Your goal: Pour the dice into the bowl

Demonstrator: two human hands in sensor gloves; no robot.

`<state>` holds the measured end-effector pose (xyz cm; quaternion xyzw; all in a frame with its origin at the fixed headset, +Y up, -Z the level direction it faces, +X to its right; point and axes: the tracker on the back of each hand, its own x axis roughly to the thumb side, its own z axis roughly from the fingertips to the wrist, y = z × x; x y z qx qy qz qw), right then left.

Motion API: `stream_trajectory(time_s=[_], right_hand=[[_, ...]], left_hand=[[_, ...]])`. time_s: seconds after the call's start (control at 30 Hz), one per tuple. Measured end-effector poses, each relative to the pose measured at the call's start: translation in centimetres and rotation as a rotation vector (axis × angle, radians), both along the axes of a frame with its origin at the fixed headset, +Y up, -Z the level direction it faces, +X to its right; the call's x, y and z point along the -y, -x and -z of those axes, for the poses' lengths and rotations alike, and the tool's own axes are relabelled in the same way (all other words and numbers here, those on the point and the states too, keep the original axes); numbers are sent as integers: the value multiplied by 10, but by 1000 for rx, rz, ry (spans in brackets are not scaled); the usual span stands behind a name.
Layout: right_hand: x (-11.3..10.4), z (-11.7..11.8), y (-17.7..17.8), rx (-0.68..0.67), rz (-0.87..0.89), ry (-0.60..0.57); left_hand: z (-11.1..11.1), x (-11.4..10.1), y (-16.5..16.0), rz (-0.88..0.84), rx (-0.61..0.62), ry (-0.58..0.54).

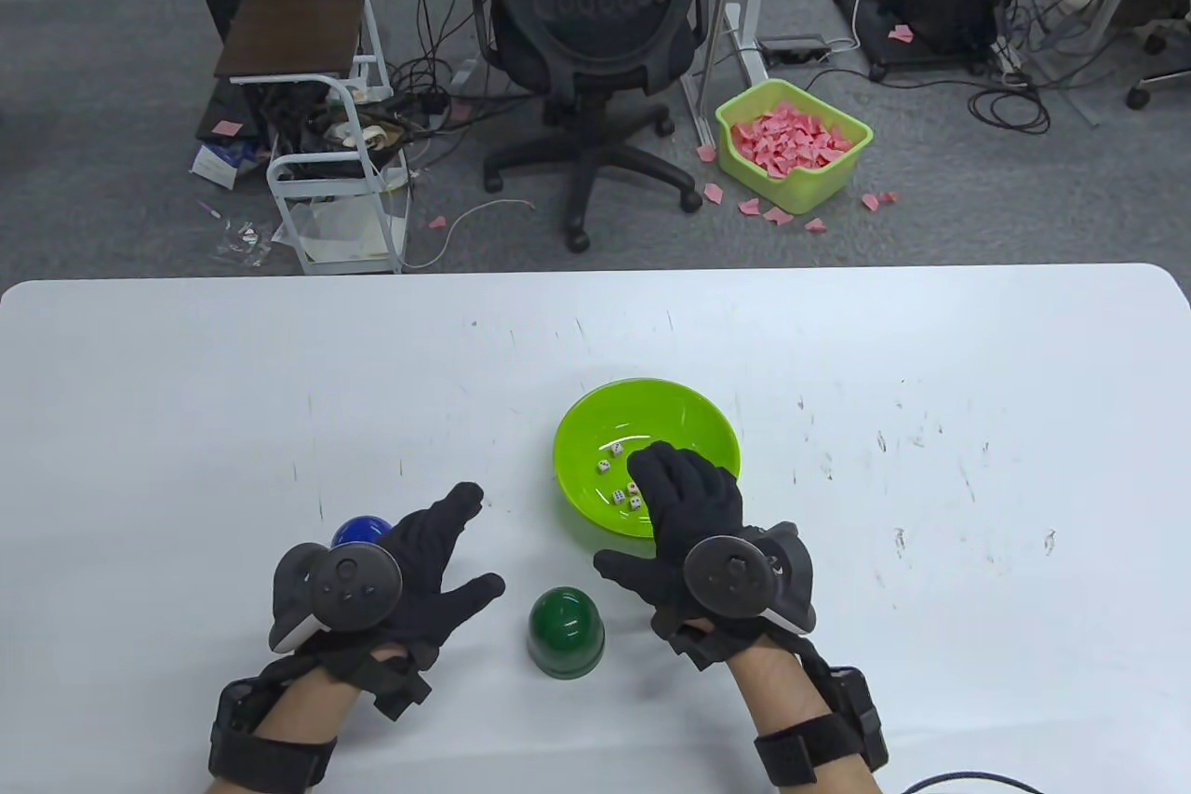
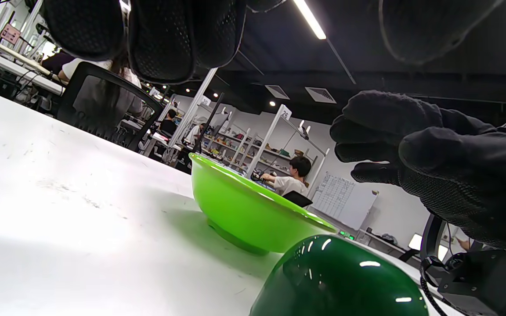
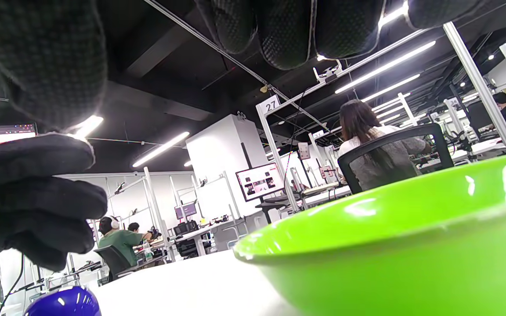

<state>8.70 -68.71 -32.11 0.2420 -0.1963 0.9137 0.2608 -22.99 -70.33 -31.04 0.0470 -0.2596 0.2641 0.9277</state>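
A lime green bowl (image 1: pixel 689 412) sits on the white table (image 1: pixel 186 384) right of centre, with several white dice (image 1: pixel 618 470) inside. It also shows in the left wrist view (image 2: pixel 244 210) and the right wrist view (image 3: pixel 411 245). A dark green cup (image 1: pixel 566 632) stands upside down between my hands; it also shows in the left wrist view (image 2: pixel 341 281). A blue cup (image 1: pixel 359 531) is half hidden behind my left hand; it also shows in the right wrist view (image 3: pixel 62 303). My left hand (image 1: pixel 437 552) is open and empty, fingers spread. My right hand (image 1: pixel 675 482) hovers open over the bowl's near rim, holding nothing.
Beyond the table's far edge stand an office chair (image 1: pixel 595 40), a small white cart (image 1: pixel 326 142) and a green bin of pink paper (image 1: pixel 791 142) on the floor.
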Motion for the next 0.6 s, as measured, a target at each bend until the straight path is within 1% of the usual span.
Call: stream_trajectory(time_s=[0.23,0.6], right_hand=[[6,-9,-4,-15,-8,-2],[11,-8,-7,-7,8,31]], left_hand=[[0,5,-5,47,6,-2],[2,10,-4,70,-4,20]])
